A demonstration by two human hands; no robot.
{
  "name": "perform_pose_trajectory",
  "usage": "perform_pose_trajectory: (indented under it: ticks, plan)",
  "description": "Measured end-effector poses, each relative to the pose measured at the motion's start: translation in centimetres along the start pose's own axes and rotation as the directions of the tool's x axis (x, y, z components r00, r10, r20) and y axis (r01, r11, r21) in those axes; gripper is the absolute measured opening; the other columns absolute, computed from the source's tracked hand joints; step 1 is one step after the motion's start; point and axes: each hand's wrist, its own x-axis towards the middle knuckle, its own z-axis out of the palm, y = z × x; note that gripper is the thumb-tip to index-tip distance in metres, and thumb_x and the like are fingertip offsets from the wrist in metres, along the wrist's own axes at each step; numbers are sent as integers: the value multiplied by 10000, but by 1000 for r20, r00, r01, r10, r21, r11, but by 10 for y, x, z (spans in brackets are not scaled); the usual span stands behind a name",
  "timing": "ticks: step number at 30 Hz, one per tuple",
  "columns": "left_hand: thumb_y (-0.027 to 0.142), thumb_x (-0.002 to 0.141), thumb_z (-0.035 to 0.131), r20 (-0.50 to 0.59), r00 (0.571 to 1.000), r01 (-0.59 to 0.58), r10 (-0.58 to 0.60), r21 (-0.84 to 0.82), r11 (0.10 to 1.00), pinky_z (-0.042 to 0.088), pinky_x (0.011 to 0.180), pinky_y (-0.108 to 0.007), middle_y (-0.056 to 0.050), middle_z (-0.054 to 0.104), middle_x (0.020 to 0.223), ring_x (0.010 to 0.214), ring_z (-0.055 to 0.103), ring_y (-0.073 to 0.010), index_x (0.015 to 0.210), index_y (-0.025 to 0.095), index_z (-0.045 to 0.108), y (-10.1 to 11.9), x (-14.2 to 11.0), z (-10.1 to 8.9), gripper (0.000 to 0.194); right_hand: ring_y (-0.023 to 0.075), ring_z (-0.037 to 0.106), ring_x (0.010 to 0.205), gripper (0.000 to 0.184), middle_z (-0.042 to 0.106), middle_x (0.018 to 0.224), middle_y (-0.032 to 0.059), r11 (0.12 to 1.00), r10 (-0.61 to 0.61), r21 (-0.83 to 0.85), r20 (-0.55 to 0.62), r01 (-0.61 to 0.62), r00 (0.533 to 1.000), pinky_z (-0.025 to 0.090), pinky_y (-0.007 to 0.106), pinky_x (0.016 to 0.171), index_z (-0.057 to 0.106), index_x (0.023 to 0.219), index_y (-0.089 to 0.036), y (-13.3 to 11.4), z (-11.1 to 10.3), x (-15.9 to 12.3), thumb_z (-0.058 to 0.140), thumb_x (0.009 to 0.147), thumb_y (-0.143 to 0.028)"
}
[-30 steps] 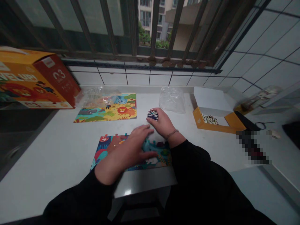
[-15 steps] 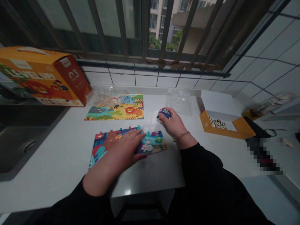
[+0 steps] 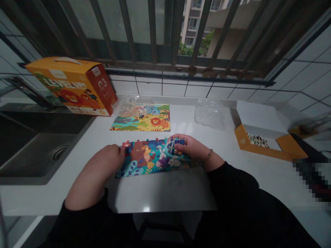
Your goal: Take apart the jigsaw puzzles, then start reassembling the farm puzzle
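A partly joined jigsaw puzzle [image 3: 144,156] lies on the counter in front of me, showing a bear, a rabbit and blue plants. Knobs stick up along its far edge. My left hand [image 3: 111,156] is closed at the puzzle's left edge, its curled fingers gripping the upper left corner; the fingertips are partly hidden. Over the puzzle's right part, my right hand [image 3: 191,147] pinches a small stack of dark blue puzzle pieces [image 3: 172,147] between thumb and fingers. That hand and stack cover some of the picture beneath.
Behind the puzzle lies a yellow lion picture sheet [image 3: 155,122], partly under a clear plastic bag [image 3: 134,107]. Another clear bag [image 3: 209,115] is farther right. An open orange box [image 3: 245,141] holds pieces. At left stand a "LEVEL UP!" box [image 3: 74,88] and a sink [image 3: 49,182].
My left hand has moved from lying over the middle of the puzzle to its left edge and curled. My right hand has brought the stack of pieces nearer, over the puzzle. The view has shifted left.
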Motion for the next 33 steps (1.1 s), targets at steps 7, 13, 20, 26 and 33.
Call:
perform_pose_trajectory:
  ticks: [7, 13, 20, 26, 33]
  plan:
    - [590, 870, 612, -179, 983, -64, -46, -563, 824, 528, 635, -353, -87, 773, 823, 771, 738, -303, 956, 229, 660, -8, 10, 11, 374, 191, 719, 965, 583, 771, 1176, 68, 997, 25, 75, -23, -23, 999, 583, 330, 879, 720, 1297, -223, 2, -10, -4, 865, 885, -609]
    - [583, 695, 848, -30, 999, -10, -30, -853, 522, 530, 540, -307, -44, 765, 779, 608, 697, -228, 1094, 211, 628, 2, 15, 22, 588, 185, 711, 956, 554, 770, 1176, 67, 994, 25, 106, -21, -23, 999, 589, 323, 859, 729, 1288, -237, 5, -13, -5, 869, 888, -594]
    - [550, 611, 956, 97, 991, 61, 88, -935, 348, 565, 553, -270, -104, 824, 917, 650, 718, -186, 966, 170, 759, 19, 10, 20, 556, 175, 704, 926, 569, 769, 1138, 52, 995, 29, 98, -9, -28, 1000, 580, 305, 824, 729, 1284, -234, 4, -12, -4, 879, 874, -600]
    - [510, 589, 968, 63, 998, 67, -22, -929, 365, 610, 581, -315, -110, 845, 917, 687, 766, -239, 960, 175, 786, 26, 18, 28, 532, 176, 688, 892, 588, 763, 1083, 45, 998, 33, 47, -14, -32, 999, 586, 314, 809, 742, 1255, -221, 0, -11, -3, 891, 847, -618]
    - [507, 665, 920, -47, 996, -10, -74, -899, 438, 597, 592, -317, -101, 848, 879, 690, 772, -253, 976, 186, 827, 26, 16, 30, 457, 174, 698, 902, 603, 761, 1100, 46, 990, 72, 118, 4, -72, 997, 591, 323, 838, 723, 1273, -226, -1, -8, -4, 903, 841, -606]
